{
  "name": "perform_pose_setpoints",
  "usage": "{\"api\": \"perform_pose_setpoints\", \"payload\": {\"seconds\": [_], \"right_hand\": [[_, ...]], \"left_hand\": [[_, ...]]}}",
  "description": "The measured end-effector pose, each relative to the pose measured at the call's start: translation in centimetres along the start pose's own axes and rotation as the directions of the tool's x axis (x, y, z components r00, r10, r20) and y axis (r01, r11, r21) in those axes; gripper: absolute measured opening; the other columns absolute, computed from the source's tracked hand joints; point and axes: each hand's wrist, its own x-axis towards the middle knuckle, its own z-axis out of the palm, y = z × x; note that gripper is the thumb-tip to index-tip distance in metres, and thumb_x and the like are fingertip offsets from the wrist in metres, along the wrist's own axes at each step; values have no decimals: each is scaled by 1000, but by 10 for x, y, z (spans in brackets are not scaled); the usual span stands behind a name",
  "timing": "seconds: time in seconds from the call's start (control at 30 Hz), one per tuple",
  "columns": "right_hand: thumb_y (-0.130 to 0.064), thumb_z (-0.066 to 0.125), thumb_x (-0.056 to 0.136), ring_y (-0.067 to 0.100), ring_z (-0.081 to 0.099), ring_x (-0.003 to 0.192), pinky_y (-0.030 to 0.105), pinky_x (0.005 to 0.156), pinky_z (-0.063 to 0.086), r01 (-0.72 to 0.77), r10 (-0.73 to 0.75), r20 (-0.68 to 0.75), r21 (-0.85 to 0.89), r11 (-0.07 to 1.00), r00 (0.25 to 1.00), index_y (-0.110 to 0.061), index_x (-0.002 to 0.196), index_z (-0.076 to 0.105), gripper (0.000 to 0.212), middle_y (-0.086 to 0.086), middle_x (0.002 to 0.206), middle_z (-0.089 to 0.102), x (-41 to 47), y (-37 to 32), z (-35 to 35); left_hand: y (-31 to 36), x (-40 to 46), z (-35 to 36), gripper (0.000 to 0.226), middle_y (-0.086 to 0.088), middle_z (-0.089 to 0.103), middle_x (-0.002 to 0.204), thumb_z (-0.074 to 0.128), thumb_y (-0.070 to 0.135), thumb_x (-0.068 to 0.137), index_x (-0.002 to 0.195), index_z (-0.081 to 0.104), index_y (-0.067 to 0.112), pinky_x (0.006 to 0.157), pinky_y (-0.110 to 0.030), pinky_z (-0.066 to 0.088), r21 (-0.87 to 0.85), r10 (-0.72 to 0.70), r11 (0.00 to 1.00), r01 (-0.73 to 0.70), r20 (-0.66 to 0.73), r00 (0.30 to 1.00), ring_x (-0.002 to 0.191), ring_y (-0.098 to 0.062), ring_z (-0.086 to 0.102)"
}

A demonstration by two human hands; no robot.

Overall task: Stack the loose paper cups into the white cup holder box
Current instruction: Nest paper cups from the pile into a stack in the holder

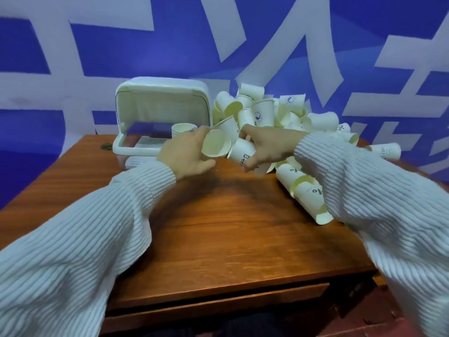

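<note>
We see our left hand (185, 154) curled around a paper cup (220, 139), thumb below and fingers over the top, the cup tilted so its open mouth faces us and its pale yellow inside shows. Our right hand (266, 148) grips a second cup (243, 154) just beside the first, fingers wrapped over its side, and on this cup we can read the dark letters "Be" before the hand covers the rest. Both cups are held above the wooden table (218, 239), close to each other in front of the white cup holder box (161, 113), which stands at the far left of the table with its lid raised. Inside the box we can make out a short stack of cups (181, 130) standing upright. To the right of the box lies the heap of loose cups (272, 110), tumbled in all directions against the blue and white wall (121, 45); several carry a round blue logo too small to read. Nearer us, beside our right sleeve (364, 178), a row of nested cups (303, 188) lies on its side, with the letters "lo" showing on two of them. Another lone cup (386, 151) lies at the table's right edge. Both sleeves are white ribbed knit.
</note>
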Motion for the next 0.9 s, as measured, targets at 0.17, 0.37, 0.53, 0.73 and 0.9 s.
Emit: {"api": "perform_pose_setpoints", "payload": {"seconds": [0.17, 0.37, 0.53, 0.73, 0.9], "right_hand": [[-51, 80, 79, 24, 59, 112, 43, 93, 52, 136, -109, -344, 54, 989, 932, -37, 146, 46, 76, 4, 132, 59, 45, -29, -10], [-48, 83, 73, 30, 56, 112, 46, 83, 55, 87, -141, -551, -123, 989, 823, -24, 129, 47, 71, 6, 128, 53, 102, -63, -3], [-23, 78, 82, 38, 60, 102, 42, 63, 52, 67, -348, -563, -459, 886, 750, -25, 130, 46, 57, 14, 152, 37, 133, -84, 1], [4, 70, 80, 35, 59, 94, 39, 61, 41, 185, -535, -424, -632, 753, 731, -16, 127, 49, 55, 25, 155, 33, 141, -92, 11], [2, 75, 78, 37, 59, 108, 44, 86, 50, 232, -567, -415, -623, 747, 712, -19, 132, 49, 64, 25, 160, 29, 150, -91, 21]], "left_hand": [[-45, 5, -15, 64, -7, 69, 120, 65, 56, 87, 137, 43, 22, 80, -40, 46, -192, -321, 940, 283, -210, 924, 109, -34, 66], [-80, 0, -18, 66, -3, 66, 121, 67, 57, 84, 136, 42, 23, 84, -39, 50, -349, -512, 836, 423, -221, 830, 107, -31, 64], [-88, -4, -19, 76, 0, 62, 124, 55, 72, 70, 129, 47, 25, 91, -49, 54, -372, -549, 811, 452, -215, 808, 113, -29, 60], [-99, -4, -12, 79, 1, 61, 123, 53, 74, 67, 130, 47, 26, 91, -49, 55, -380, -553, 805, 456, -199, 809, 111, -25, 61], [-105, -2, -5, 72, 0, 61, 123, 62, 64, 74, 131, 45, 24, 91, -49, 54, -405, -558, 793, 455, -186, 809, 111, -26, 61]]}}
